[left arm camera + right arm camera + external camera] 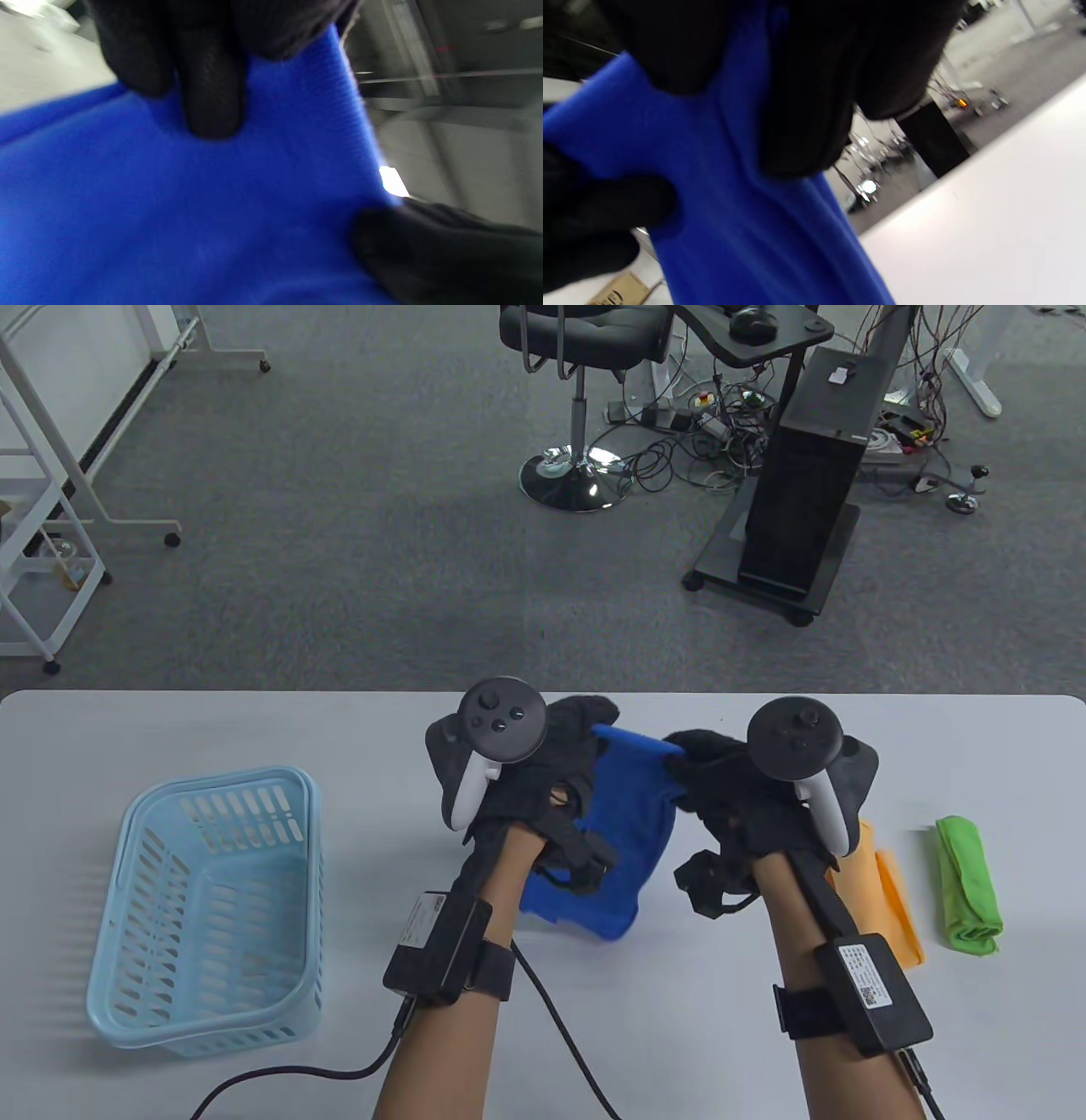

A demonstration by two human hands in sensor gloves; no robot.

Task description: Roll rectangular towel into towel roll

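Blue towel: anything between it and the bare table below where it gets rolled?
Nothing visible. Both the left hand and right hand grip the blue towel by its top edge. The basket sits off to the left, the orange towel and green towel off to the right.

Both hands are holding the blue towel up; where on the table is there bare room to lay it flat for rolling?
Bare tabletop lies along the far edge of the table, and between the basket and the left hand. The right side is crowded: the orange towel and green towel lie beside the right hand. The blue towel hangs over the middle.
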